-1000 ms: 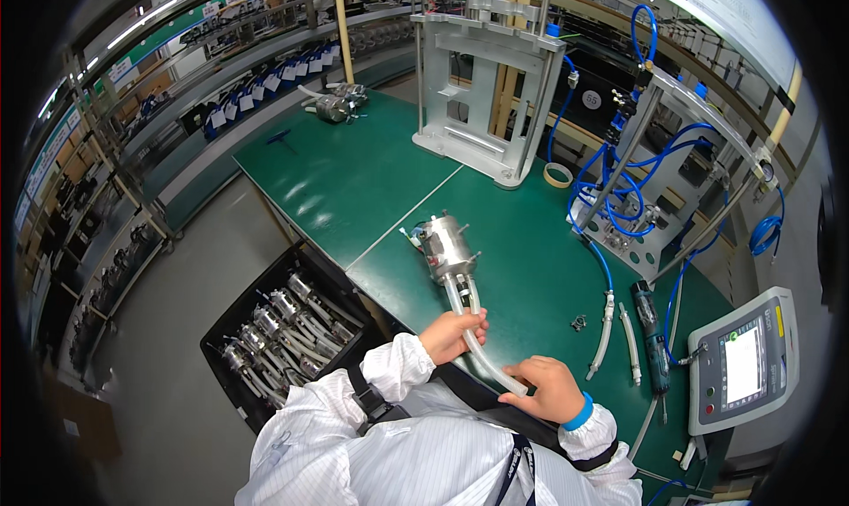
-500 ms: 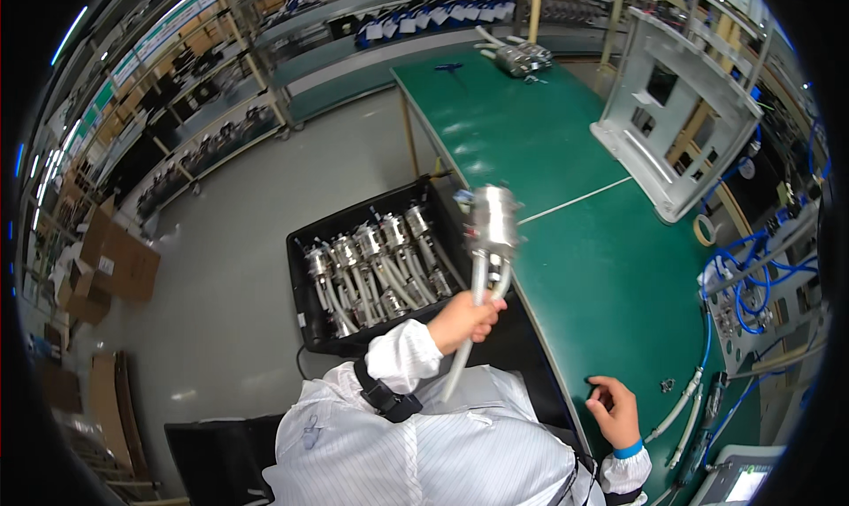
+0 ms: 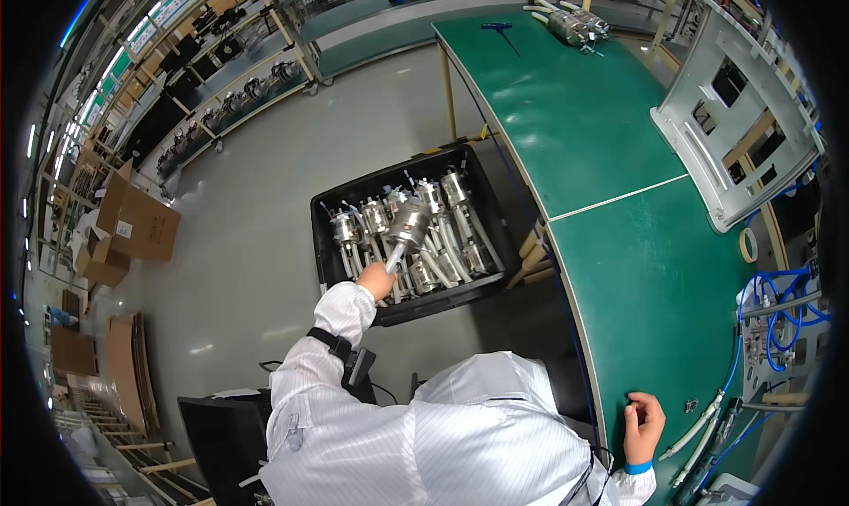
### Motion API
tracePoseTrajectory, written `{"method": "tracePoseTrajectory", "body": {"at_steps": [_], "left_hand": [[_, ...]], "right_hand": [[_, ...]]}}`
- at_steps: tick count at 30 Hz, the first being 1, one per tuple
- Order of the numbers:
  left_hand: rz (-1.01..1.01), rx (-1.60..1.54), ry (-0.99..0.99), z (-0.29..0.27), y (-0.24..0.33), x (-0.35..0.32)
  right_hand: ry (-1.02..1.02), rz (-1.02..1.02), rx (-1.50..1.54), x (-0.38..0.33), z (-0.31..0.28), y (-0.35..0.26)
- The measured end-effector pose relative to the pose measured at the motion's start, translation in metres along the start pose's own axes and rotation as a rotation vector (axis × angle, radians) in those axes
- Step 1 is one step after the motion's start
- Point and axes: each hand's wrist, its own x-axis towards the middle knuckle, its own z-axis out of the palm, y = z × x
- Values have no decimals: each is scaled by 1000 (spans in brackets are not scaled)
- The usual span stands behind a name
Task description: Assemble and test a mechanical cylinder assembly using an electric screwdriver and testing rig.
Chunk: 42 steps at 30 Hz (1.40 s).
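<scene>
My left hand (image 3: 378,282) is closed around the pale tubes of a shiny metal canister (image 3: 409,226). It holds the canister tilted over a black crate (image 3: 451,295), with the metal body pointing away from me. Inside the crate lie several similar metal canisters (image 3: 454,187) with pale hoses, side by side in rows; the held one hides some of them. My right hand (image 3: 644,426) rests near the edge of the green table (image 3: 637,276), fingers loosely bent and holding nothing. Beside it are a small metal part (image 3: 691,406) and pale hose ends (image 3: 694,440).
A grey metal frame (image 3: 707,179) stands on the table's right side, near a tape roll (image 3: 748,245) and coiled blue tubing (image 3: 778,329). At the far end lie a T-handle tool (image 3: 498,28) and more canisters (image 3: 575,28). Cardboard boxes (image 3: 146,223) sit on the left floor.
My left hand has carried the canister left, from beside the table edge to over the crate. My right hand stays by the table edge. The view has shifted left.
</scene>
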Motion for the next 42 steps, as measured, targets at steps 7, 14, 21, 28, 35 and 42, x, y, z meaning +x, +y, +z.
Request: {"method": "tracePoseTrajectory", "body": {"at_steps": [7, 14, 21, 28, 35, 42], "left_hand": [[279, 376, -129, -18, 31, 78], [395, 843, -200, -8, 115, 169], [636, 1019, -261, 41, 159, 229], [573, 1095, -385, 85, 166, 298], [871, 799, 430, 127, 109, 307], [154, -166, 419, 151, 109, 211]], "right_hand": [[-50, -183, -291, -4, -6, -10], [-168, -142, -578, 9, -13, -4], [-263, -50, -718, 13, -7, -5], [-308, -62, -789, 28, 1, -11], [-263, -138, -729, 33, 0, -1], [-247, -120, -744, 33, 3, 3]]}}
